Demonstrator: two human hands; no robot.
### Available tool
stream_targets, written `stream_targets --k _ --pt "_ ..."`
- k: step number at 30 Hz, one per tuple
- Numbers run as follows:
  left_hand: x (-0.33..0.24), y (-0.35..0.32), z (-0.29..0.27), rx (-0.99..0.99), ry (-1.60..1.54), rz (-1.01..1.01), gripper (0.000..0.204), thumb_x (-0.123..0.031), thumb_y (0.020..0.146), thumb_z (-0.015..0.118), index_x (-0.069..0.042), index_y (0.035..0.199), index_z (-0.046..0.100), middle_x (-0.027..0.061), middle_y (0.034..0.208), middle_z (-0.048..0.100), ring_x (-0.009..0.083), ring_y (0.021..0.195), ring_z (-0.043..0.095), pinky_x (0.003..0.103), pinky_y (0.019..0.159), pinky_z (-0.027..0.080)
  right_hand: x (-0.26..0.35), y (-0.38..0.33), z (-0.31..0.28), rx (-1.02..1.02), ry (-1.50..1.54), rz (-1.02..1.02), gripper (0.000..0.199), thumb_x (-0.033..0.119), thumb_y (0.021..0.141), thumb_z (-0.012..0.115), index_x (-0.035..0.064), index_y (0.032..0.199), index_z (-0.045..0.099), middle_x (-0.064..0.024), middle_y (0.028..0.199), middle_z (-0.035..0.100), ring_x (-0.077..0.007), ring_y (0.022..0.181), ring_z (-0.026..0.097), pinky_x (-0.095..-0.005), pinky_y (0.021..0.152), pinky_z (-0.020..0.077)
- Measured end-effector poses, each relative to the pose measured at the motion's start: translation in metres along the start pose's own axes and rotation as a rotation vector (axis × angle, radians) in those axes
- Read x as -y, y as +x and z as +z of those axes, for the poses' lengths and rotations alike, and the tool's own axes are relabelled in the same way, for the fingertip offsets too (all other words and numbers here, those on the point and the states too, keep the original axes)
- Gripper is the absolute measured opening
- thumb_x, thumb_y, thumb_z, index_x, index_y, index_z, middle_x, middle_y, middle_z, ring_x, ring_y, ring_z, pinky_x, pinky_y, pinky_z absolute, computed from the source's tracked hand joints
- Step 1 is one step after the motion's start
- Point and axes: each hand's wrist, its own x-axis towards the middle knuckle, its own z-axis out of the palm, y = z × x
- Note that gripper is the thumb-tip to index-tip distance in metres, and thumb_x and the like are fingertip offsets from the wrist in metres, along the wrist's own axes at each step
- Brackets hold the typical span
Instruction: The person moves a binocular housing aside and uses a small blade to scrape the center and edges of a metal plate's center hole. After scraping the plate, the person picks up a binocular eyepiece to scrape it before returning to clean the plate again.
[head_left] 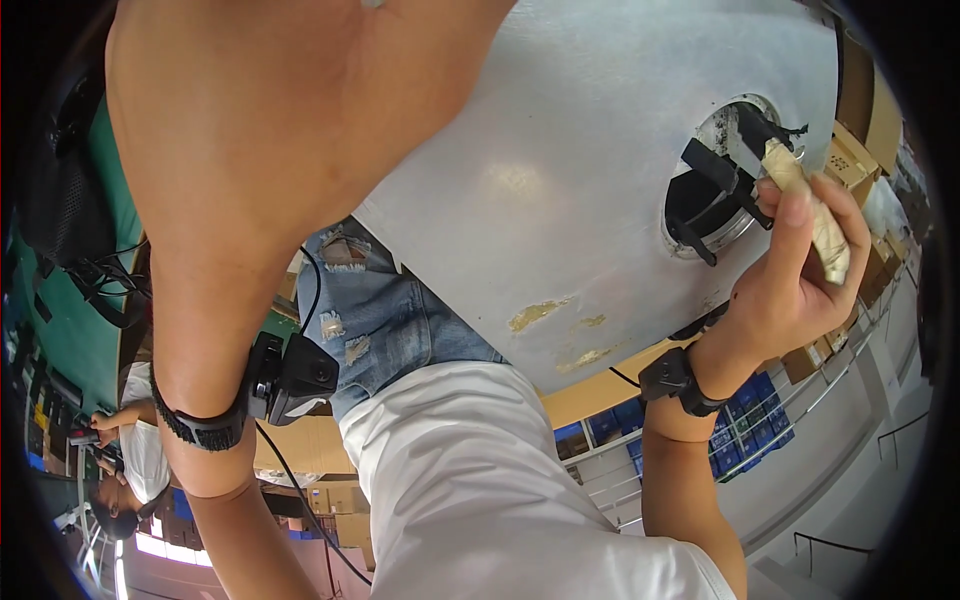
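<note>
My right hand [800, 265] pinches a short, crumpled, pale-gold strip [806, 208], perhaps folded tape, between thumb and fingers. It is held beside a round opening [690, 205] in a large grey metal panel [480, 250]. Black strap-like pieces [718, 168] cross that opening and stick out past its rim, close to my right fingertips. Big and near at the upper left is my left hand [300, 100], over the panel's left side. Its fingers run past the top edge, so their pose and anything in them are hidden. Yellowish patches [540, 314] mark the panel's lower part.
A strapped black device with a cable sits on each wrist, the left one [290, 378] larger in view. A black mesh bag [65, 200] and cables lie on a green surface at the left. Cardboard boxes [850, 160] stand at the right. Another person [145, 450] is at the lower left.
</note>
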Motion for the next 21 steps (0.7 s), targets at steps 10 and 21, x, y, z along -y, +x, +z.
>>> stream_targets --k 10,21 --pt "0.002 -0.004 0.001 -0.037 0.03 0.009 0.028 -0.003 0.08 0.062 0.01 0.104 0.057 0.0223 0.09 0.062 0.0236 0.072 0.062 0.031 0.058 0.048 -0.001 0.001 -0.032 0.095 -0.562 -0.253 0.015 -0.003 0.087 0.069 -0.0076 0.099 0.063 -0.0157 0.094 0.07 -0.0195 0.089 0.069 -0.0291 0.081 0.0551" --pt "0.003 -0.01 0.003 -0.068 0.065 0.008 0.028 -0.003 0.079 0.062 0.01 0.103 0.057 0.0218 0.089 0.062 0.0242 0.072 0.062 0.031 0.06 0.048 -0.003 0.017 -0.038 0.317 -0.613 -0.465 0.013 -0.006 0.089 0.064 -0.0094 0.101 0.067 -0.0164 0.088 0.073 -0.0196 0.08 0.068 -0.0266 0.076 0.0528"
